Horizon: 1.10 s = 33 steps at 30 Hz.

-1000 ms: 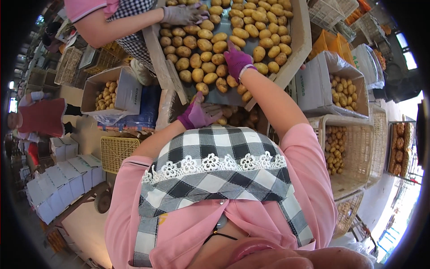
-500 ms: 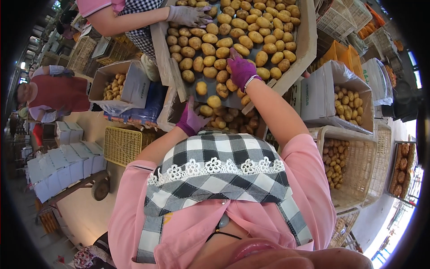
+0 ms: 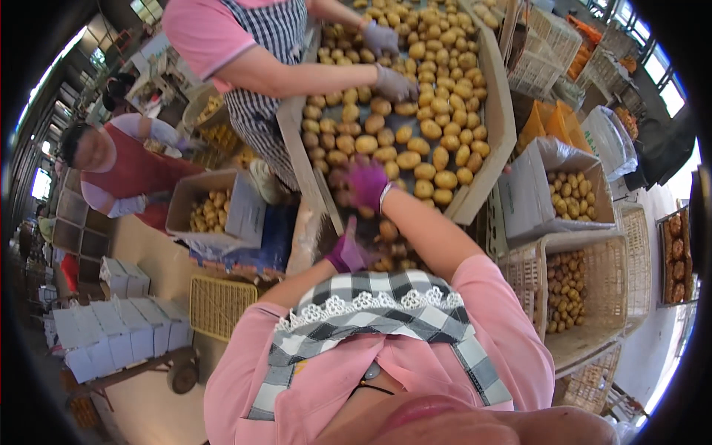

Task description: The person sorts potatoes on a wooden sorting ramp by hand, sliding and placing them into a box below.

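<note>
In a purple glove, my right hand [image 3: 366, 185] is over potatoes at the near end of the wooden-sided sorting tray [image 3: 495, 148]. Motion blurs its fingertips, and I cannot tell whether it grips a potato. My left hand [image 3: 350, 256], also purple-gloved, is at the tray's near lip with fingers apart and no potato in it. Yellow-brown potatoes [image 3: 443, 141] cover much of the tray. Just right of my left hand, a blurred potato [image 3: 388, 231] is at the opening, above more potatoes [image 3: 404, 256] partly hidden by my apron.
Across the tray, a co-worker's grey-gloved hands [image 3: 394, 83] touch the potatoes. Cardboard boxes of potatoes stand left [image 3: 245, 211] and right [image 3: 523, 189]. A plastic crate [image 3: 593, 297] is at my right, a yellow crate [image 3: 222, 305] at my left. Another person [image 3: 133, 167] stands farther left.
My right hand has drawn back toward the near left of the tray. Potatoes have shifted toward the near end. The co-worker now has both hands among the potatoes. The view has shifted.
</note>
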### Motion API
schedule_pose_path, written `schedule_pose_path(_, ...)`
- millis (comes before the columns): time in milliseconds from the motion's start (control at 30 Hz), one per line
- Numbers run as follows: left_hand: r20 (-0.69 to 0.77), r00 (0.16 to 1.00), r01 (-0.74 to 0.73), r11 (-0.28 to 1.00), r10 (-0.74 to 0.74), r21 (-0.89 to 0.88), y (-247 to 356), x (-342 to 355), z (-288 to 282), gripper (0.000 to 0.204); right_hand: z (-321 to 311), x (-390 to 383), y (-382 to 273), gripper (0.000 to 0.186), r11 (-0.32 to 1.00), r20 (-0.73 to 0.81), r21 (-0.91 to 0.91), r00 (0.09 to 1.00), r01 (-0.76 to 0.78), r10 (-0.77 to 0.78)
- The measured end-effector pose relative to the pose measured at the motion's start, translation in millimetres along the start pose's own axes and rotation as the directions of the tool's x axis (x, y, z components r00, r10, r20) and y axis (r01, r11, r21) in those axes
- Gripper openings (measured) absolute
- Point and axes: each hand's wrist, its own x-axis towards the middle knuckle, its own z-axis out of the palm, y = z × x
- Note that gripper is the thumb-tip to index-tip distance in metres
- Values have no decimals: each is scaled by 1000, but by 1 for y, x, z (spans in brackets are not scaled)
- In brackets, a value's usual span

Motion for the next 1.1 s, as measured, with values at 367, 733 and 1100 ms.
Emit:
schedule_pose_path(367, -41, 854, 395, 699, -518, -596, 10, -13, 4, 112, -15, -95, 163, 30, 706, -234, 240, 667, -666, 708)
schedule_pose_path(733, 126, 992, -31, 965, -2, 260, -3, -6, -17, 30, 30, -60, -28, 57, 984, 77, 143, 992, -107, 97)
schedule_pose_path(1100, 229, 881, 428, 489, -415, -760, -6, -16, -19, 11, -39, -40, 148, 56, 947, -405, -64, 875, -316, 264)
